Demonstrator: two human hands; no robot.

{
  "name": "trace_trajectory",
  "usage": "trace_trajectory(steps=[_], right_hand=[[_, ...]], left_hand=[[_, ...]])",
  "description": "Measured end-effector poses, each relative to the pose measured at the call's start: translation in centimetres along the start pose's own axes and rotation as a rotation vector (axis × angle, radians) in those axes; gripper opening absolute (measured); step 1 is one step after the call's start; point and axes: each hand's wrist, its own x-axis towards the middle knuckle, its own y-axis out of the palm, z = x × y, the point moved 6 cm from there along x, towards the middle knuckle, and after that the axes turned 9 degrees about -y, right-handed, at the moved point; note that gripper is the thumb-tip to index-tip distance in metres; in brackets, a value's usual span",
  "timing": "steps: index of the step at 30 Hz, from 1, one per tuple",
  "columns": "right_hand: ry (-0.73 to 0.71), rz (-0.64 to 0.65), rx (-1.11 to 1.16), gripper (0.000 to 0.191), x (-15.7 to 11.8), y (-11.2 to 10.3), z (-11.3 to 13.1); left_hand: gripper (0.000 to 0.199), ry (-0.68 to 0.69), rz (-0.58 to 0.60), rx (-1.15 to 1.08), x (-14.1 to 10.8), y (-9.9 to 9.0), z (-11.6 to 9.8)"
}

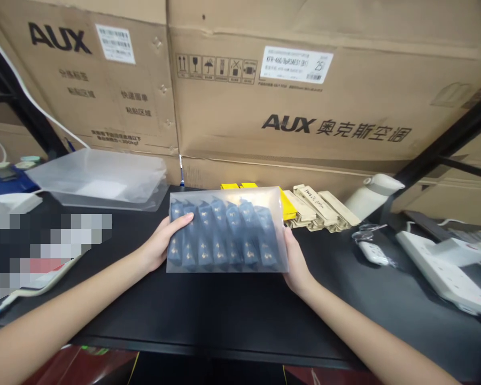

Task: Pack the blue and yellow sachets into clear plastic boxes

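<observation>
Between my two hands, above the black table, is a clear frosted plastic box [228,270] tilted to face me. Several dark blue packets [219,235] with small gold marks stand in a row inside it. My left hand [166,238] grips the left side, its thumb lying over the front face. My right hand [296,259] is closed on the right side, the fingers mostly hidden behind the box. Beyond the box lie yellow packets [288,206] and several cream packets [316,206], one bearing dark writing.
Frosted plastic boxes [104,171] sit at the back left. A white bottle [372,195] leans at the back right, near a small wrapped white device [372,252] and a white power strip [449,272]. Large AUX cartons [224,123] form a wall behind the black table [208,310].
</observation>
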Motion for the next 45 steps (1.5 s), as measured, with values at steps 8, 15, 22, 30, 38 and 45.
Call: trace_trajectory(steps=[8, 15, 22, 30, 38, 45], right_hand=[[-0.128, 0.069, -0.199, 0.044, 1.3, -0.8, 0.3], [-0.095, 0.151, -0.122, 0.036, 2.1, -1.2, -0.2], [-0.095, 0.268, -0.042, 0.032, 3.1, -1.4, 0.6], [-0.245, 0.343, -0.273, 0.032, 2.0, -1.1, 2.9], [-0.058, 0.214, -0.152, 0.036, 1.4, -0.6, 1.0], [0.077, 0.073, 0.03, 0.038, 2.4, -1.9, 0.5]], left_hand=[[0.039, 0.099, -0.06, -0.002, -0.2, -0.2, -0.8], [0.041, 0.182, -0.096, 0.031, -0.8, -0.5, -1.6], [0.044, 0.242, -0.073, 0.091, -1.3, -0.3, -2.3], [0.046, 0.32, -0.083, 0.158, -2.2, 0.2, -2.7], [0.033, 0.002, -0.113, 0.002, -0.8, -0.1, -1.7], [0.021, -0.208, -0.124, -0.191, -0.8, -0.7, -1.2]])
